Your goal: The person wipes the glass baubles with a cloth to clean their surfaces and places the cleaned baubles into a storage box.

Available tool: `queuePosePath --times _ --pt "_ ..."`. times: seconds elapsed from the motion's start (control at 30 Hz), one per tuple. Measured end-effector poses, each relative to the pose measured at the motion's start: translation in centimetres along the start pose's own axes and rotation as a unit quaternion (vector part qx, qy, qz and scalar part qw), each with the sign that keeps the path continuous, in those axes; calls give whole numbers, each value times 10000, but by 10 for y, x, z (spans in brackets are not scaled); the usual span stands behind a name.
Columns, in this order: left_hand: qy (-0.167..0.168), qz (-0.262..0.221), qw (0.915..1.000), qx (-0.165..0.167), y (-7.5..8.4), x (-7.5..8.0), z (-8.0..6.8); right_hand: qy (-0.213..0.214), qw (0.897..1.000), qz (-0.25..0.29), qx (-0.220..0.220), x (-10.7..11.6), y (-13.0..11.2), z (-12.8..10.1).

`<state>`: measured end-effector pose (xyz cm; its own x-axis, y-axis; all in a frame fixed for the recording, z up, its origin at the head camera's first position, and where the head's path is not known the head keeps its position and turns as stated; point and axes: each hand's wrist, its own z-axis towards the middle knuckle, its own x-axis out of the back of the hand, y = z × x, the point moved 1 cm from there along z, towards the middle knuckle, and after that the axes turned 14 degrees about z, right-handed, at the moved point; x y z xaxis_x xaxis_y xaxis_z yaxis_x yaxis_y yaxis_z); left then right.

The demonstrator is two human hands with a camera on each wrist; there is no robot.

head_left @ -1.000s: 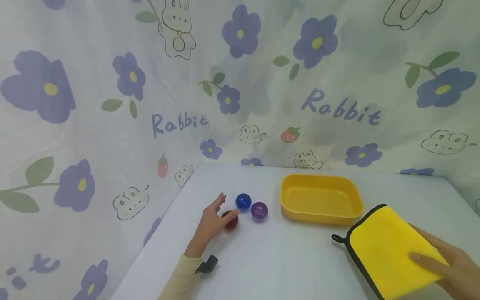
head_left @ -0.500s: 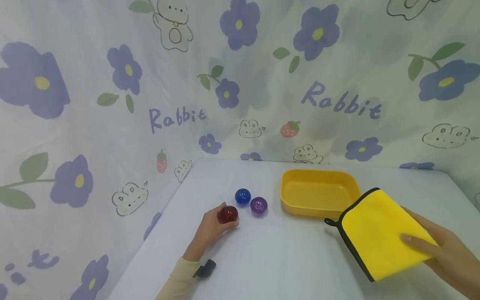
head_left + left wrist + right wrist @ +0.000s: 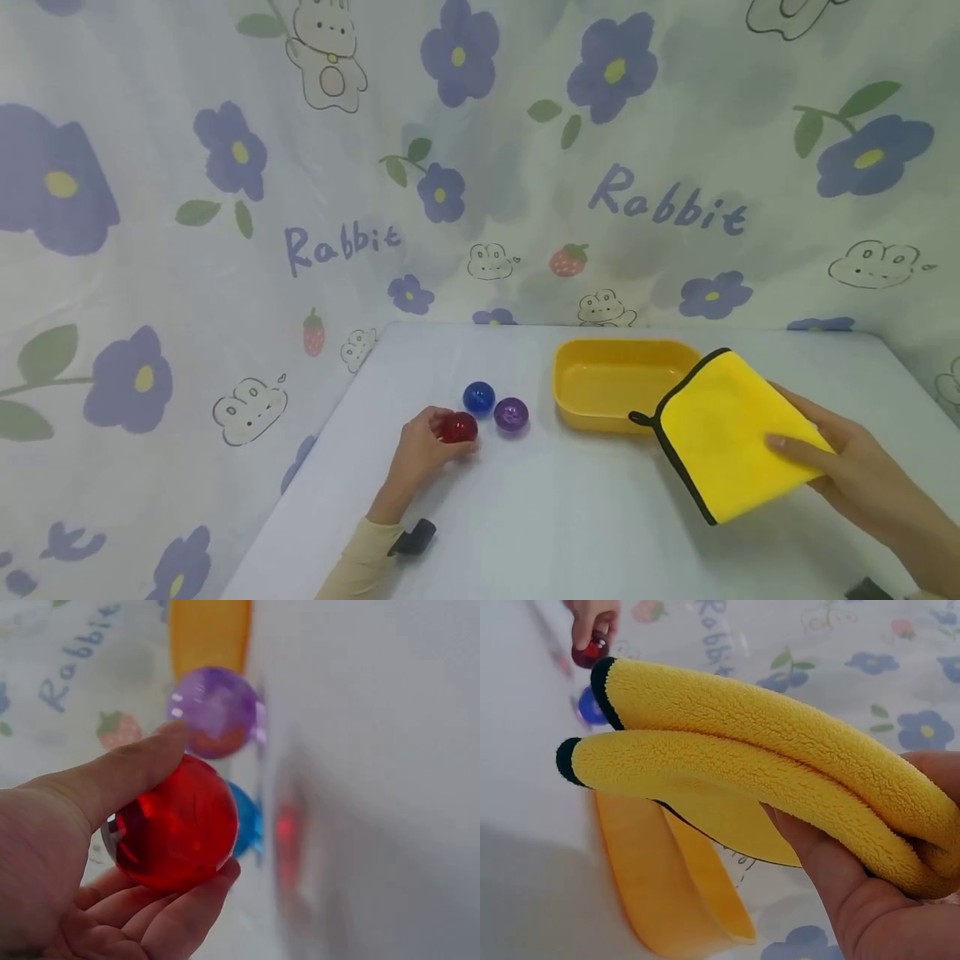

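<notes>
A clear red ball (image 3: 180, 825) is gripped between the thumb and fingers of my left hand (image 3: 422, 446). In the left wrist view the ball stands clear of the white surface, with a red reflection beside it. Just beyond it sit a blue ball (image 3: 479, 399) and a purple ball (image 3: 512, 415), close together. On the other side my right hand (image 3: 843, 446) pinches a folded yellow cloth (image 3: 738, 442), thumb on top. The cloth has a black edge and a small black loop; the right wrist view shows its fluffy layers folded over.
A yellow rectangular tub (image 3: 600, 423) stands at the back of the white table (image 3: 585, 517), right of the balls. The cloth overlaps its right front corner in the head view. A curtain (image 3: 525, 167) printed with flowers and rabbits hangs behind and at the left.
My left hand has closed its fingers round the red ball, which it was reaching over before. My right hand has moved left and farther in with the cloth, nearer the tub.
</notes>
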<state>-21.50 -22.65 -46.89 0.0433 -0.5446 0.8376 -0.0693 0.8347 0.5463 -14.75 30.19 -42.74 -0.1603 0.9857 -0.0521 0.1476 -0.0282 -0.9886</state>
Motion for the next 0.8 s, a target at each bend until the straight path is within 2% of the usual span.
queuePosePath --times 0.1,0.17,0.33,0.5,0.63,0.8 --pt "-77 -358 9992 -160 15 6 0 -88 9995 184 238 0 -5 3" --pt "-115 -672 9969 -384 28 10 1 -121 9990 233 367 -1 -9 5" --pt "-282 -1478 9848 -864 66 15 2 -143 9982 372 441 -8 -20 10" --pt "-471 -1661 9794 -1050 100 12 4 -201 9974 379 582 -21 -30 16" --pt "-559 -1793 9752 -1170 121 8 6 -125 9964 298 786 -33 -37 21" --pt "-668 -2055 9655 -1452 144 3 7 126 9937 -212 1096 -45 -43 28"
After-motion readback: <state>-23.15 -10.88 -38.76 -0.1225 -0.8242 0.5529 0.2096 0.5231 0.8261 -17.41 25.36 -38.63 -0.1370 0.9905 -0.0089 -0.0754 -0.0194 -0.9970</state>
